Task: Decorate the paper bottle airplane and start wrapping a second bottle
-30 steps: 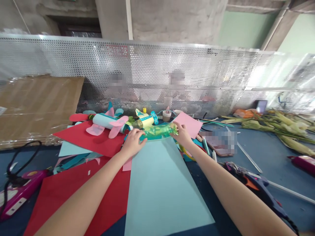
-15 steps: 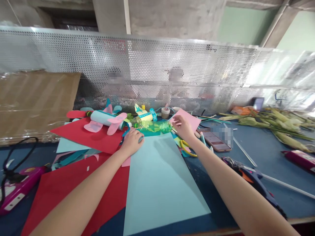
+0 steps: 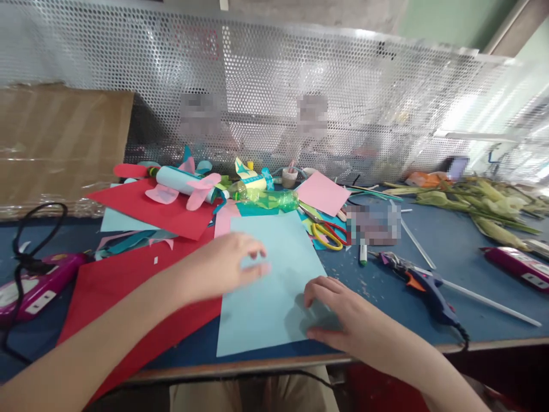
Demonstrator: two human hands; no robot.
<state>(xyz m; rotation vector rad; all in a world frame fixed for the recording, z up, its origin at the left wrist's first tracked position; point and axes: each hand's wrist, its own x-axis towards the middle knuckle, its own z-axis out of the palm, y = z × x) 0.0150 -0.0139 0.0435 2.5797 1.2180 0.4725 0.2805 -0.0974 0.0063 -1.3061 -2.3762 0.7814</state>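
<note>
A light blue sheet of paper (image 3: 270, 240) lies flat in front of me, its near edge close to the table's edge. Over its left side hovers my left hand (image 3: 227, 260), slightly blurred, fingers apart and holding nothing. My right hand (image 3: 338, 312) is at the sheet's lower right corner, fingers curved and spread with nothing between them; whether it touches the paper I cannot tell. Just past the sheet's far edge a clear green plastic bottle (image 3: 268, 198) lies on its side. Red paper (image 3: 193, 309) extends from beneath the light blue sheet on the left.
Scissors with yellow and red handles (image 3: 328, 234) lie right of the sheet, near a blue glue gun (image 3: 429, 289). Paper-covered bottle planes (image 3: 180, 182) and pink paper (image 3: 323, 193) sit behind. A magenta power strip (image 3: 51, 286) is at left, corn husks (image 3: 484, 209) at right.
Both hands have come away from the green bottle and moved back toward me over the light blue sheet. The bottle stays behind the sheet, and my view has tilted down.
</note>
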